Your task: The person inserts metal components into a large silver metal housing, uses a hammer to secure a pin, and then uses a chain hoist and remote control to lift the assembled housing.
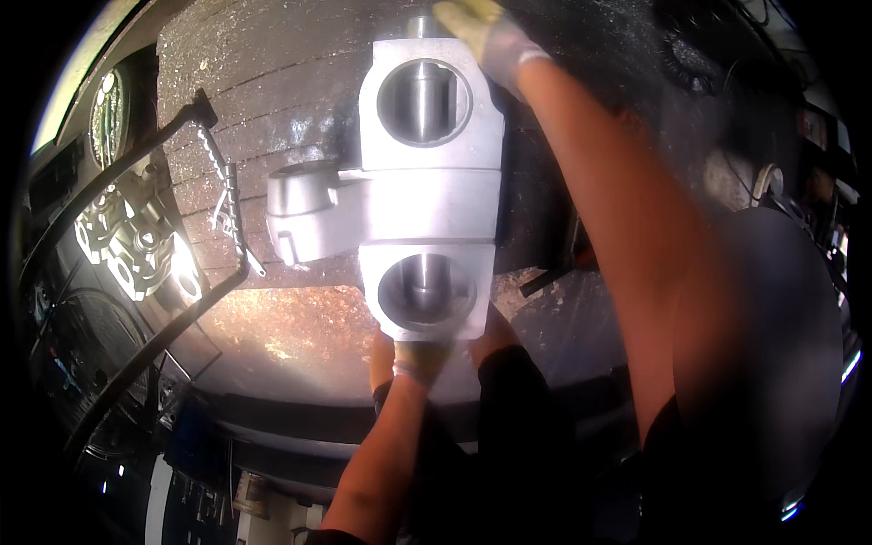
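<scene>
A large silver-grey metal casting point(434, 204) fills the middle, with a round opening near each end and a rounded side arm point(304, 213) sticking out to the left. Through both openings shows a shiny metal shaft point(424, 100), whose far end stands out beyond the casting. My right hand point(480, 34), in a pale yellow glove, reaches beside that far end; its fingers look stretched out, partly cut off by the picture's top edge. At the casting's near end is my gloved left hand point(421, 357), its fingers hidden by the casting.
Beneath lies a dark, worn workbench point(254, 118) with a rusty patch point(282, 318) along its near side. A bent dark metal bar point(136, 177) runs along the left, with shiny metal parts point(136, 241) beyond it. A short dark bar point(542, 283) lies right of the casting. My legs point(509, 391) are at the near edge.
</scene>
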